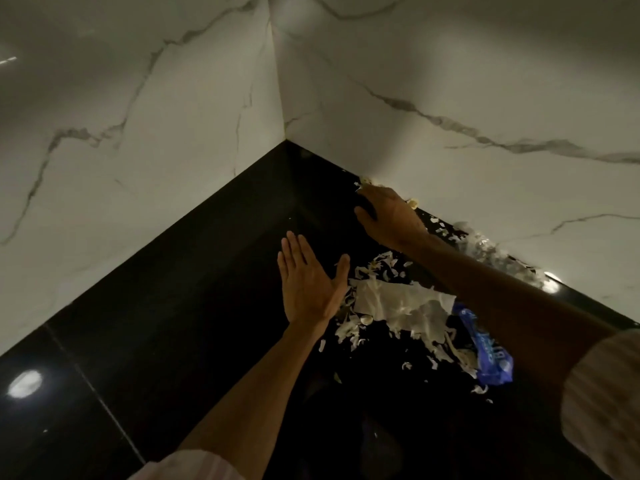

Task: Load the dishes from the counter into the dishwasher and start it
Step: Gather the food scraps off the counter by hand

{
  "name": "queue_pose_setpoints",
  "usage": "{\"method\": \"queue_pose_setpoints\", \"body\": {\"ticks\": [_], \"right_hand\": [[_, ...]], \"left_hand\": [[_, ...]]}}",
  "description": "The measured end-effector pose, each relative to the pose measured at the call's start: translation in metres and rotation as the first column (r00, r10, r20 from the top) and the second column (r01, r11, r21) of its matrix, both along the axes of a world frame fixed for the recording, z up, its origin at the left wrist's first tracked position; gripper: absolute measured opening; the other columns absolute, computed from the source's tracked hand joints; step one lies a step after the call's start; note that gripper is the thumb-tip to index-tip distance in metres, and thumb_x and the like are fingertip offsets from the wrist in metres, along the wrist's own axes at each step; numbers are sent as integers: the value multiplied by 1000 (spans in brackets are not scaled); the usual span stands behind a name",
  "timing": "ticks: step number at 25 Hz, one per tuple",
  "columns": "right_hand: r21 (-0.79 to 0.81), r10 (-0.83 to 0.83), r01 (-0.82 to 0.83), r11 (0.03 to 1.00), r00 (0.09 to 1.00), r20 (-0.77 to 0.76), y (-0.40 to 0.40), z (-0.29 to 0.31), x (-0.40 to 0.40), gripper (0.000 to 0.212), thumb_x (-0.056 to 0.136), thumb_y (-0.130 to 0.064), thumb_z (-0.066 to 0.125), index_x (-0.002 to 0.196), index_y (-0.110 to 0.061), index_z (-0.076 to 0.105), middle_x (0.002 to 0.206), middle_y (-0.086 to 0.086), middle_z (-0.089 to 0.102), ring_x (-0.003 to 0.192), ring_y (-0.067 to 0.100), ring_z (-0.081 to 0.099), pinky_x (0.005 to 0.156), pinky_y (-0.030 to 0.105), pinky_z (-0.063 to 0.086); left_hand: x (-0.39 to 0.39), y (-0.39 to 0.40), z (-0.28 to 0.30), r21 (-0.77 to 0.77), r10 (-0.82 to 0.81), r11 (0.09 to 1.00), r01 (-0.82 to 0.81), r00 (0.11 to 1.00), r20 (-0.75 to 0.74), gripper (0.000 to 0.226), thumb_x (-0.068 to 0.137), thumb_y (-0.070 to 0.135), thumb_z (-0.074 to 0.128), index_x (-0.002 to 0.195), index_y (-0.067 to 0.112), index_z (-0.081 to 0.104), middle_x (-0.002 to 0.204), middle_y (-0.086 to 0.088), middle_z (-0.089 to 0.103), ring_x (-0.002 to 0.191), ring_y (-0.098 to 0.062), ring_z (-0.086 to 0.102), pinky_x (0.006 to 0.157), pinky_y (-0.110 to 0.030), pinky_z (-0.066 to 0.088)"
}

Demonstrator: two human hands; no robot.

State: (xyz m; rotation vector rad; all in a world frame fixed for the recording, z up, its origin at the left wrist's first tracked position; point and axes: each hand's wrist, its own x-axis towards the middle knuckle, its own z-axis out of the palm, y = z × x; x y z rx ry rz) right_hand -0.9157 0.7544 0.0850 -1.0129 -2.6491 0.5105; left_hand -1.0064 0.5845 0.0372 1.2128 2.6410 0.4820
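**Hands over scraps at desk corner**

Sleeves (602, 403) at the lower edge of the frame lead to both forearms. Left hand (308, 282), centre frame, lies flat with fingers (294, 251) straight and together, thumb spread, holding nothing. Right hand (384, 216), upper right of centre, has curled fingers; their contents cannot be determined. White peel scraps (398, 306) and a blue wrapper (491, 355) lie on the black desk (173, 306). No dishes or dishwasher are in view.

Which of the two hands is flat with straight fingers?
The left hand, beside the white paper; the right hand, nearer the wall, is curled.
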Motion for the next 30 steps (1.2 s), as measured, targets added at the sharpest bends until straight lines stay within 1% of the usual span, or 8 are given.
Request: {"method": "queue_pose_setpoints", "body": {"ticks": [5,14,18,21,23,26,28,30], "right_hand": [[-95,26,-17,995,996,89,33,-16,-8,53,102,-34,45,149,-12,35,155,8,35,141,25,35,114,35,30],[-56,0,-18,998,950,-314,34,3,-25,22,96,-13,55,112,-5,70,110,9,71,95,21,67,82,12,44],[-189,64,-44,981,993,102,52,-6,-78,52,102,-37,44,140,-2,42,140,17,48,130,31,46,105,38,39],[-65,54,-35,997,948,314,50,-20,-90,61,105,-45,26,146,-1,33,153,18,33,142,31,31,116,43,29],[-15,-82,87,996,974,210,45,-11,-91,57,105,-44,24,104,-2,62,109,22,63,102,30,61,86,36,50],[-22,-198,201,979,975,100,46,11,-77,55,105,-39,29,62,-10,48,61,8,52,60,25,57,61,30,43],[-77,-98,100,992,995,33,47,5,-60,49,105,-36,32,75,-7,58,76,13,60,72,29,62,68,35,47],[-193,16,8,981,992,125,39,-11,-46,45,107,-32,30,122,0,57,126,23,56,122,36,51,99,36,39]], "left_hand": [[0,2,0,-9,-109,994,108,993,-48,98,90,76,13,154,3,-1,162,-14,-9,150,-22,-11,121,-37,-6],[0,4,0,-30,-102,995,100,992,-73,97,90,76,13,154,4,0,162,-13,-10,150,-22,-13,122,-37,-6],[1,4,1,-24,-98,995,97,992,-75,95,90,75,10,154,6,-1,162,-11,-11,149,-21,-15,122,-36,-7],[1,5,0,-16,-91,996,91,993,-69,95,91,75,11,154,6,-1,162,-11,-11,149,-21,-15,121,-36,-7],[0,5,0,-22,-95,995,94,993,-68,94,91,75,11,154,7,-1,162,-10,-12,149,-20,-16,121,-36,-8],[0,5,1,-30,-95,995,92,992,-80,94,91,75,11,154,7,-2,162,-10,-12,149,-20,-15,121,-35,-8],[0,5,1,-24,-100,995,98,992,-71,94,91,75,11,154,7,-2,162,-11,-11,149,-21,-14,120,-35,-8],[0,4,1,-16,-97,995,96,993,-67,94,91,75,12,155,7,-1,162,-11,-10,149,-21,-13,121,-35,-7]]}}
